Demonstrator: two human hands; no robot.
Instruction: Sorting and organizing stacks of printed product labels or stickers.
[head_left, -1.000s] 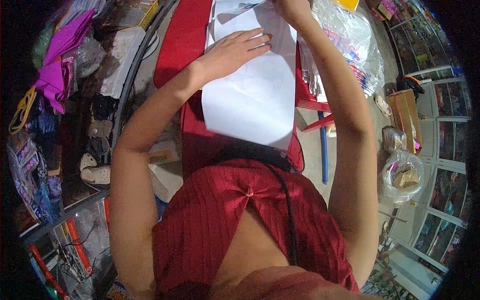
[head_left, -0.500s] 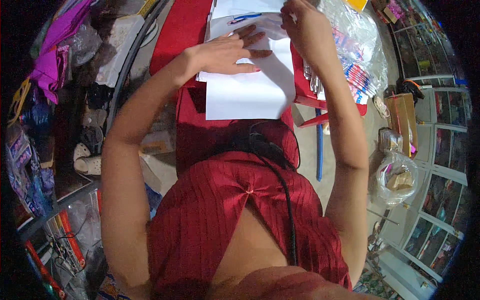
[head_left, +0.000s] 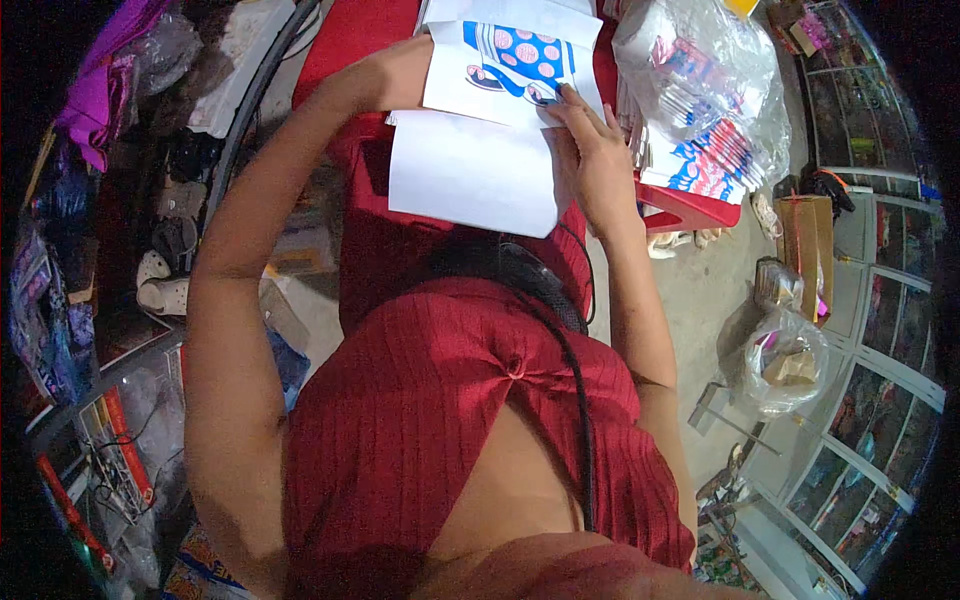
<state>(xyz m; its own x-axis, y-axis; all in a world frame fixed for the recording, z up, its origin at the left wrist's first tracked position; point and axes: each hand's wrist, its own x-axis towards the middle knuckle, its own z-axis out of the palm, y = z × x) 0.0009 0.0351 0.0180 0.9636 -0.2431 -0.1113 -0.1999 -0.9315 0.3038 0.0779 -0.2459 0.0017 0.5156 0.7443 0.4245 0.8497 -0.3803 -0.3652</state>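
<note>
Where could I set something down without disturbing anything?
Two patches look bare: the strip of red bench left of the white sheets, beyond the left forearm, and the floor between the right forearm and the clear bag. It is crowded on the red stool at right, under printed papers and plastic wrap.

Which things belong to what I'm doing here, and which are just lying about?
Apparently in use:
blue-and-pink printed sheet, touched by your right hand, partly hiding your left hand
white paper beneath
perhaps the similarly printed bundle

Seemingly lying about:
cream clogs
cardboard box
round clear plastic bag
</note>
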